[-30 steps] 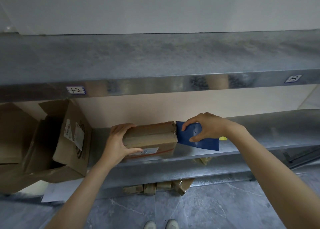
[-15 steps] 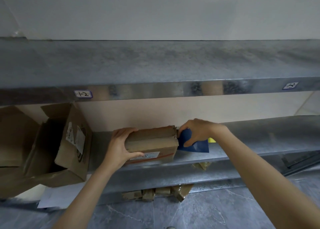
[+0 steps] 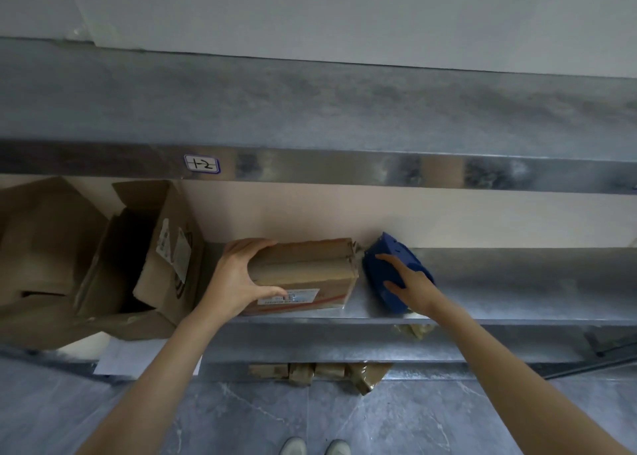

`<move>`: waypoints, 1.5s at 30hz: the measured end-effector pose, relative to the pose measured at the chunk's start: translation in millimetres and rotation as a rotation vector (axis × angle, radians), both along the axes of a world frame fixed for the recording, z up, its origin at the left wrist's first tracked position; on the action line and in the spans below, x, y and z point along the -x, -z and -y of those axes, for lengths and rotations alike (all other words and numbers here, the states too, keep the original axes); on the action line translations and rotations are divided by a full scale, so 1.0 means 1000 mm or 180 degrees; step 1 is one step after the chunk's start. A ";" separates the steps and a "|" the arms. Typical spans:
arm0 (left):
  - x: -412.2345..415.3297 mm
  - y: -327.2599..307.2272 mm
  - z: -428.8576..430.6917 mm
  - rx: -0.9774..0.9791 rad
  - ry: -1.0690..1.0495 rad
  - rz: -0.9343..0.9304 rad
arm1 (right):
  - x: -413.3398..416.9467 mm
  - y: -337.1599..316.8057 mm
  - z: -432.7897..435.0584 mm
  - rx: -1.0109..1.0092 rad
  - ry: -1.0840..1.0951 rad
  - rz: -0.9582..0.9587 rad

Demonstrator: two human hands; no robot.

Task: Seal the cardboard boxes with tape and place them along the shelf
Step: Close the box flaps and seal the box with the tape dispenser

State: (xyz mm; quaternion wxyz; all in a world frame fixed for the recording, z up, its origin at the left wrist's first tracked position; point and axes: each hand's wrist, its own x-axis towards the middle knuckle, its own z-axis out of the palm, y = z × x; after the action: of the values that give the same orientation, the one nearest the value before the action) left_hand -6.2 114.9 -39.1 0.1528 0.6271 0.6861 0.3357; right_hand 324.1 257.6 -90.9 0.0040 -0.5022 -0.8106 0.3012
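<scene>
On the grey metal shelf [image 3: 517, 292], near its front edge, lies a small brown cardboard box [image 3: 303, 272], flaps closed, white printed label [image 3: 303, 296] on its front face. Left hand [image 3: 234, 282] grips the left end of that box: fingers curled over the top, thumb pressed on the front face by the label. Just right of the box, close to its corner, sits a blue plastic tape dispenser [image 3: 396, 251]; right hand [image 3: 410, 282] rests on it with index finger and thumb stretched out, remaining fingers hidden, so hold cannot be confirmed.
</scene>
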 end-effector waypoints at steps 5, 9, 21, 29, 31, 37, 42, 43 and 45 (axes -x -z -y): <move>0.003 0.004 0.002 -0.0020 -0.0048 0.0113 | 0.006 0.004 -0.001 -0.0118 -0.0059 0.0097; 0.004 0.008 -0.001 -0.0015 -0.0083 0.0179 | 0.009 0.003 0.004 -0.0563 0.0032 0.0539; 0.006 0.014 -0.001 -0.0084 -0.0099 0.0172 | 0.004 -0.012 0.018 -0.1109 0.0432 0.0458; 0.005 0.016 0.000 -0.0153 -0.0140 0.0106 | 0.058 -0.055 0.031 -0.1401 -0.0004 -0.1246; 0.004 0.016 0.001 -0.0180 -0.0160 0.0123 | 0.075 -0.058 0.036 -0.1167 -0.0023 -0.1604; 0.001 0.015 0.005 -0.0308 -0.0151 0.0096 | 0.099 -0.059 0.040 -0.0650 0.0032 -0.1758; 0.001 0.017 0.008 -0.0373 -0.0134 0.0100 | 0.118 -0.051 0.039 -0.0174 0.0033 -0.1892; 0.000 0.018 0.009 -0.0384 -0.0140 0.0113 | 0.119 -0.048 0.040 -0.0244 0.0060 -0.1851; -0.003 0.017 0.010 -0.0370 -0.0161 0.0199 | 0.121 -0.043 0.040 -0.0306 0.0167 -0.1900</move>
State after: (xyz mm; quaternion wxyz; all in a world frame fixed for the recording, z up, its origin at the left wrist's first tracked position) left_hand -3.3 104.8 -56.3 0.1289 0.6066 0.6760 0.3981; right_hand 203.1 217.7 -47.7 0.2736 -0.4114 -0.7736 0.3966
